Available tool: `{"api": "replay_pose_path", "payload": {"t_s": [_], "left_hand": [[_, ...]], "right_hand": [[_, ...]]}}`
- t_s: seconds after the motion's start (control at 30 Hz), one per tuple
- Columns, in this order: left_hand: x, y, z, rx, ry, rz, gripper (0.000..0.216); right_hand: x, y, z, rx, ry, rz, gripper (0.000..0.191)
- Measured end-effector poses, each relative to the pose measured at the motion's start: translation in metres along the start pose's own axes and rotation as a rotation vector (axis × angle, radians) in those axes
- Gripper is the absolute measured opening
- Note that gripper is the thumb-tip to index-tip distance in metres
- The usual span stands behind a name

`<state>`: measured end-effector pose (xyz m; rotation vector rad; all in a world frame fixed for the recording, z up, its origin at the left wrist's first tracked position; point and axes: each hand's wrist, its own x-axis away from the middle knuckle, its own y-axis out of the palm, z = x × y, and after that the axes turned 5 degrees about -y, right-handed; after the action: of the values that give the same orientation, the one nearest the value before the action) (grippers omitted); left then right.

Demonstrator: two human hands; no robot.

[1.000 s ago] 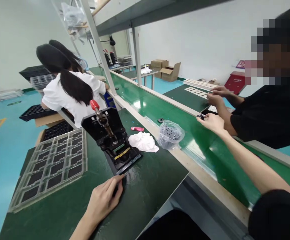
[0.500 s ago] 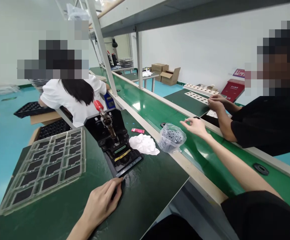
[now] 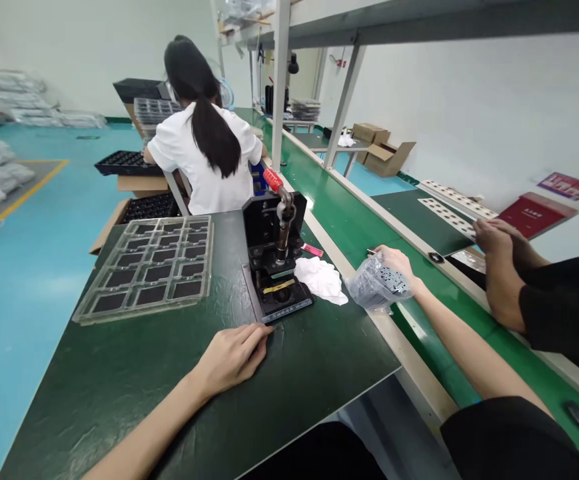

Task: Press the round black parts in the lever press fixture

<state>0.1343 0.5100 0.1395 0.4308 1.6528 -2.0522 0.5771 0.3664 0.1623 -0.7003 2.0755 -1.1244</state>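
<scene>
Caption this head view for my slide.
Left hand resting by a red-handled press on a green table; right hand partly hidden behind a bag of dark parts.

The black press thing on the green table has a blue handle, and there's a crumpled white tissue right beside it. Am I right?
Not quite: the handle is red, not blue, as the head view shows. The rest is right: the black press stands on the green table with the crumpled white tissue right beside it.
</scene>
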Motion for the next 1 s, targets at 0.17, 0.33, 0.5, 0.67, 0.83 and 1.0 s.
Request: {"api": "replay_pose_path", "payload": {"t_s": [0.17, 0.33, 0.5, 0.67, 0.83, 1.0], "left_hand": [[0.0, 0.001, -0.001, 0.0, 0.008, -0.005, 0.017], [-0.002, 0.004, 0.007, 0.085, -0.028, -0.008, 0.017], [-0.005, 0.003, 0.027, 0.307, -0.175, -0.09, 0.018], [-0.006, 0.0, 0.032, 0.37, -0.246, -0.203, 0.051], [-0.001, 0.005, 0.029, 0.387, -0.28, -0.249, 0.066], [0.0, 0.008, 0.028, 0.405, -0.292, -0.277, 0.058]], "right_hand": [[0.028, -0.03, -0.004, -0.049, 0.134, 0.328, 0.032], [0.104, -0.069, -0.034, -0.199, 0.126, 0.726, 0.05], [0.189, -0.043, -0.099, -0.581, -0.032, 0.021, 0.036], [0.191, 0.006, -0.142, -0.715, -0.155, -0.573, 0.039], [0.172, 0.016, -0.155, -0.632, -0.298, -0.467, 0.023], [0.156, -0.006, -0.16, -0.703, -0.373, -0.127, 0.026]]}}
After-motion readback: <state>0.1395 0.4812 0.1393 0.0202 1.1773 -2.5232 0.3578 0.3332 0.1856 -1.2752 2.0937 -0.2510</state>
